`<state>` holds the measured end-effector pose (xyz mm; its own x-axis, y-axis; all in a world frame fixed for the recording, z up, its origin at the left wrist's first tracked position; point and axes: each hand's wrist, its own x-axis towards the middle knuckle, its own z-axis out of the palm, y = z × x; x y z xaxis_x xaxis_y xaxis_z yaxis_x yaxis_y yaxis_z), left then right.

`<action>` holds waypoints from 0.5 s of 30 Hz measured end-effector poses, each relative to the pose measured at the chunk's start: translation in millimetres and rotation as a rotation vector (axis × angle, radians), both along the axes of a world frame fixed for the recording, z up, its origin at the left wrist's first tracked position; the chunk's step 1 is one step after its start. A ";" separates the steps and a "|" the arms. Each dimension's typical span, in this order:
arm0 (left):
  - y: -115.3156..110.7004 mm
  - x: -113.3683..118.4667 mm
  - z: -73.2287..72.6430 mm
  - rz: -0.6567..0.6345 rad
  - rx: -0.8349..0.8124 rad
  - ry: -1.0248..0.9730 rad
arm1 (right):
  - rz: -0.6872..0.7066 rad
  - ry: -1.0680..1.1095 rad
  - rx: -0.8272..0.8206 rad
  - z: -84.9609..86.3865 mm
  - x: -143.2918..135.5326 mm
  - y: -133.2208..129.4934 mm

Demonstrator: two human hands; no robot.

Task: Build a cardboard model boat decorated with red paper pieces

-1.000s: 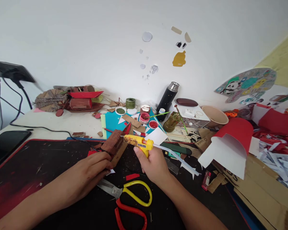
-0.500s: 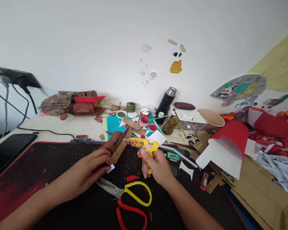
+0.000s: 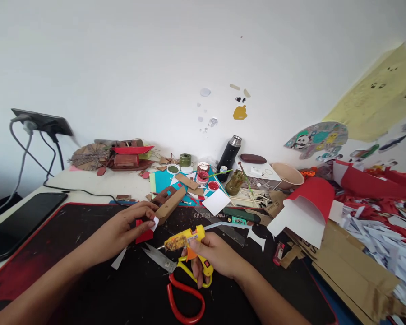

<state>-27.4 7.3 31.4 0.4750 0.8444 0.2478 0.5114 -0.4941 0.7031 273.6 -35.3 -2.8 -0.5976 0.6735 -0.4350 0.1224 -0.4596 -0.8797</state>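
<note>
My left hand (image 3: 130, 230) is closed around the near end of a small brown cardboard model boat (image 3: 172, 204), turned so a bare cardboard face shows. A white paper scrap (image 3: 154, 224) sticks out at its thumb and fingertips, with a red piece (image 3: 144, 231) just beneath. My right hand (image 3: 213, 253) grips a yellow hot glue gun (image 3: 184, 238), its nozzle pointing left, apart from the boat. A glue stick (image 3: 226, 224) runs out of the gun's back. Partly under the gun lie open scissors (image 3: 172, 266) with one yellow and one red handle.
Behind stand paint pots (image 3: 202, 177), a black thermos (image 3: 229, 153) and a jar (image 3: 236, 183). Finished model boats (image 3: 126, 160) sit back left, a phone (image 3: 23, 225) in front of them. Right are a curled red paper (image 3: 313, 198), a lighter (image 3: 278, 253) and cardboard (image 3: 352, 271).
My right hand has drawn the glue gun down and left, away from the boat and over the scissors. The boat has turned in my left hand, showing more bare cardboard. The view has tilted up.
</note>
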 end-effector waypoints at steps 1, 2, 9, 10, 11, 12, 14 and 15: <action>0.5 1.1 -0.1 0.009 -0.012 -0.007 | 0.014 0.002 -0.017 -0.5 -1.0 1.7; 1.1 1.7 -0.2 0.030 -0.018 -0.016 | 0.025 0.005 -0.029 -0.9 -1.6 3.9; 6.9 -3.8 -2.4 0.177 -0.022 -0.093 | 0.117 -0.219 0.093 9.9 -5.0 14.5; 7.6 -4.3 -4.0 0.177 -0.042 -0.099 | 0.127 -0.273 0.139 13.5 -5.3 13.9; 8.2 -4.5 -6.0 0.177 -0.066 -0.102 | 0.135 -0.326 0.185 17.4 -5.3 12.9; 8.9 -4.5 -8.4 0.181 -0.087 -0.103 | 0.137 -0.374 0.232 21.7 -4.7 11.6; 9.8 -4.2 -13.0 0.199 -0.107 -0.100 | 0.124 -0.454 0.334 31.0 -2.4 8.8; 10.0 -3.7 -14.7 0.207 -0.106 -0.096 | 0.116 -0.495 0.396 36.0 -0.6 7.4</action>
<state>-31.1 17.3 16.7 0.2676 0.9450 0.1879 0.5229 -0.3062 0.7955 273.0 -27.9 33.2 -0.4684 0.7826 -0.4101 0.5871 -0.0711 -0.8063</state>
